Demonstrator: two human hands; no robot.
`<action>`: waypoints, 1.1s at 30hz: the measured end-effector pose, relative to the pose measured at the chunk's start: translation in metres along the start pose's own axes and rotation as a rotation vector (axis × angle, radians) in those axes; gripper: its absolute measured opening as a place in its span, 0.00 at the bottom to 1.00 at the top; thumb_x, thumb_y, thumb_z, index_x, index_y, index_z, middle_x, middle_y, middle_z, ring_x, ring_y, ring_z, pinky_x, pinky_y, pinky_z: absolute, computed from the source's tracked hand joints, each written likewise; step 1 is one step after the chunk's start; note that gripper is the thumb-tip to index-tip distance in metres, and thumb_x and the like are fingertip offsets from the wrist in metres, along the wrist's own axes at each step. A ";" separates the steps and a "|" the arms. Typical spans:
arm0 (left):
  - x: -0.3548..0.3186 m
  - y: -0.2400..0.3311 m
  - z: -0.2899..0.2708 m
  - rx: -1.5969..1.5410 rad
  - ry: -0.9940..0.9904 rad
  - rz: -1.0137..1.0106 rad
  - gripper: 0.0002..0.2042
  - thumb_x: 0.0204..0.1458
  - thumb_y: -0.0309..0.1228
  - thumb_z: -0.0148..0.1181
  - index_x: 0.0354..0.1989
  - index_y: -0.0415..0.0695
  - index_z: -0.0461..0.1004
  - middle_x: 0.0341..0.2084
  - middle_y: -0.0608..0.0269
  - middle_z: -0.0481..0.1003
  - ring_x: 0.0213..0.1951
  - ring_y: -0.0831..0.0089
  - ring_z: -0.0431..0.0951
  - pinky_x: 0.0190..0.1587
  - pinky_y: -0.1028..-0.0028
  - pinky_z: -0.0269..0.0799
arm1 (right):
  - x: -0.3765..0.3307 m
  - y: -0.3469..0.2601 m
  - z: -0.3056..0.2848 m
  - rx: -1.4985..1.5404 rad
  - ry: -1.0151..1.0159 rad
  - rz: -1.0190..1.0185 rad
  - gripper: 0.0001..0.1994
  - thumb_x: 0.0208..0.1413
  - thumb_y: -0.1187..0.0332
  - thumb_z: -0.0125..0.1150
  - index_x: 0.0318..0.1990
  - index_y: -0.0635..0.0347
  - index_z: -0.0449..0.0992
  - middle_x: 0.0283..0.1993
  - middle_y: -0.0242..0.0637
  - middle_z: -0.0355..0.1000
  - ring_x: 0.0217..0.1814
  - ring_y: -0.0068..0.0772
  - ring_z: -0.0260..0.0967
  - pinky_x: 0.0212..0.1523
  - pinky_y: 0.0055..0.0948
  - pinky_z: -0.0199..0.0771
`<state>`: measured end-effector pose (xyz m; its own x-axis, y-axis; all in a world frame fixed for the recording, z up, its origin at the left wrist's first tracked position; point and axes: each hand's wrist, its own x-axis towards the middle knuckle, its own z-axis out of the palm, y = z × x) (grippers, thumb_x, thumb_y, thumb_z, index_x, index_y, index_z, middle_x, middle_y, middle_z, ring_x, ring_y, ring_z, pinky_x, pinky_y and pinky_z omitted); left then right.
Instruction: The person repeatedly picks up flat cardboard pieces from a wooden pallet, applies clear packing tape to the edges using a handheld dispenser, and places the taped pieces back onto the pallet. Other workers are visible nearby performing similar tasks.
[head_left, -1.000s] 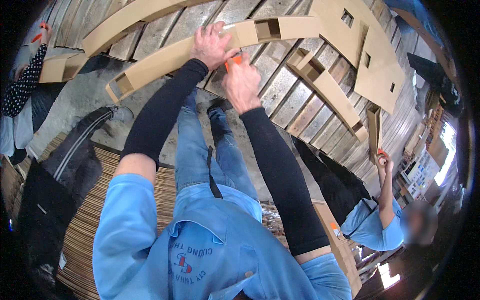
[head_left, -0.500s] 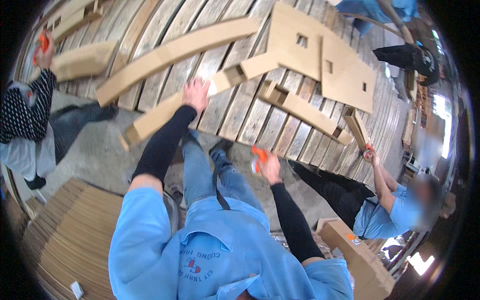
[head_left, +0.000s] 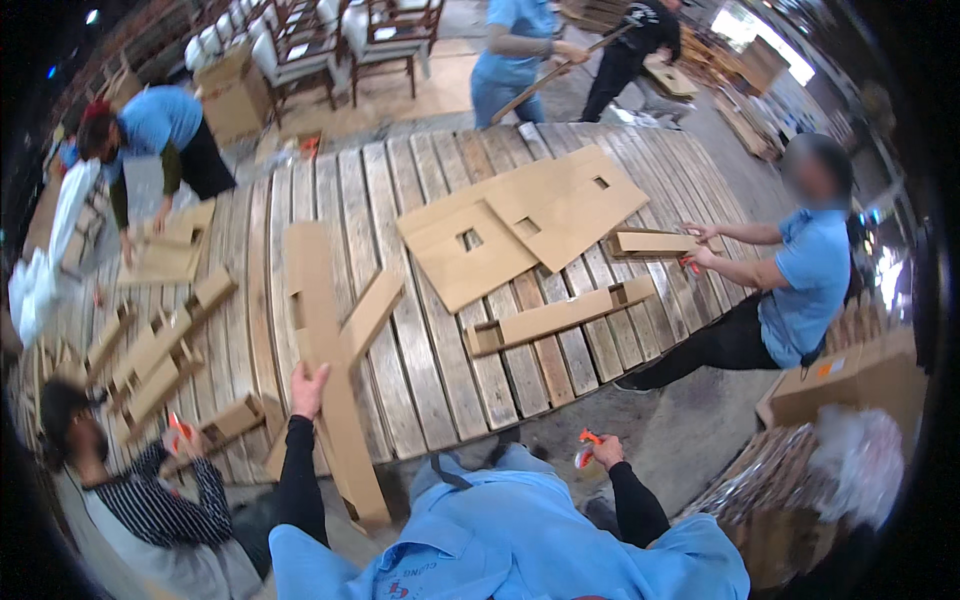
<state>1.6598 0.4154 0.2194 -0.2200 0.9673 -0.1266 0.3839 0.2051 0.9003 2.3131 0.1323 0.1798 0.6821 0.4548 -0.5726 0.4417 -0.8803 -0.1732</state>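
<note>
My left hand (head_left: 309,391) is closed on the left edge of a long folded cardboard piece (head_left: 325,340), its thumb on the upper face. This piece lies over the table's front edge, its near end jutting out past the planks. Beneath it a second narrow cardboard beam (head_left: 374,312) crosses at a slant, partly hidden. In my right hand (head_left: 607,452) is an orange tape dispenser (head_left: 588,447), held in front of the table edge and touching no cardboard. Another cardboard beam (head_left: 560,318) with open ends rests on the planks to the right.
Flat cardboard sheets (head_left: 465,240) with square cutouts overlap on the slatted wooden table (head_left: 420,370). Co-workers handle cardboard at right (head_left: 805,250), near left (head_left: 180,500) and far left (head_left: 165,130). Several beams (head_left: 160,350) lie at left. Cartons and plastic wrap (head_left: 860,450) stand behind at right.
My left hand has gone from the slanted beam to the long piece, which now lies across that beam and points toward me. The dispenser stays in my right hand. The view has shifted.
</note>
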 end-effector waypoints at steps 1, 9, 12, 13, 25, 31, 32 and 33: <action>0.015 0.022 -0.011 -0.007 0.020 -0.025 0.31 0.54 0.43 0.71 0.56 0.30 0.71 0.48 0.50 0.78 0.48 0.64 0.79 0.52 0.67 0.75 | -0.003 0.006 0.012 0.066 0.001 0.002 0.20 0.45 0.61 0.69 0.48 0.53 0.83 0.51 0.49 0.80 0.58 0.51 0.76 0.59 0.44 0.74; 0.119 -0.022 -0.103 0.360 0.684 -0.155 0.31 0.48 0.40 0.72 0.55 0.31 0.73 0.44 0.40 0.80 0.47 0.42 0.79 0.53 0.53 0.72 | -0.035 -0.032 0.048 0.468 0.019 0.045 0.18 0.42 0.69 0.71 0.42 0.68 0.80 0.40 0.50 0.80 0.42 0.47 0.81 0.42 0.44 0.80; 0.113 -0.057 -0.068 0.530 0.461 -0.151 0.27 0.48 0.40 0.71 0.49 0.31 0.74 0.36 0.37 0.78 0.43 0.43 0.79 0.50 0.54 0.73 | 0.012 0.004 0.057 0.876 -0.191 0.202 0.14 0.44 0.77 0.67 0.41 0.71 0.77 0.36 0.48 0.75 0.37 0.49 0.79 0.33 0.49 0.80; 0.088 -0.060 -0.019 0.492 0.308 -0.084 0.26 0.47 0.40 0.73 0.46 0.31 0.75 0.32 0.41 0.77 0.39 0.46 0.79 0.48 0.56 0.74 | 0.017 0.030 0.058 1.053 -0.184 0.321 0.13 0.47 0.81 0.64 0.42 0.69 0.75 0.36 0.47 0.73 0.35 0.52 0.78 0.30 0.51 0.80; -0.082 -0.066 0.176 0.408 -0.341 -0.192 0.34 0.49 0.42 0.71 0.53 0.24 0.68 0.35 0.45 0.82 0.40 0.58 0.83 0.43 0.60 0.78 | 0.112 -0.035 -0.016 1.290 -0.409 0.271 0.21 0.51 0.68 0.58 0.53 0.64 0.70 0.45 0.47 0.73 0.43 0.50 0.76 0.39 0.56 0.79; -0.021 0.010 0.259 0.388 -0.378 -0.222 0.19 0.50 0.38 0.69 0.35 0.32 0.70 0.34 0.44 0.81 0.37 0.60 0.83 0.39 0.61 0.76 | 0.178 -0.041 -0.053 1.720 -0.563 0.137 0.26 0.62 0.66 0.49 0.67 0.62 0.62 0.64 0.49 0.68 0.63 0.52 0.69 0.62 0.57 0.70; -0.011 0.023 0.275 0.339 -0.355 -0.154 0.18 0.51 0.36 0.68 0.34 0.33 0.69 0.31 0.46 0.81 0.34 0.63 0.81 0.37 0.62 0.75 | 0.181 -0.046 -0.055 1.782 -0.588 0.148 0.26 0.61 0.66 0.49 0.67 0.63 0.62 0.64 0.49 0.68 0.62 0.52 0.70 0.61 0.56 0.71; 0.000 0.035 0.293 0.289 -0.337 -0.087 0.17 0.52 0.35 0.67 0.33 0.33 0.68 0.29 0.48 0.80 0.32 0.65 0.80 0.35 0.64 0.74 | 0.184 -0.045 -0.056 1.844 -0.608 0.159 0.27 0.61 0.66 0.49 0.67 0.64 0.62 0.63 0.50 0.69 0.61 0.53 0.70 0.60 0.56 0.72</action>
<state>1.9363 0.4663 0.1287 0.0235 0.9295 -0.3680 0.6218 0.2747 0.7335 2.4512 0.2634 0.1275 0.2095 0.6254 -0.7516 -0.9238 -0.1253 -0.3618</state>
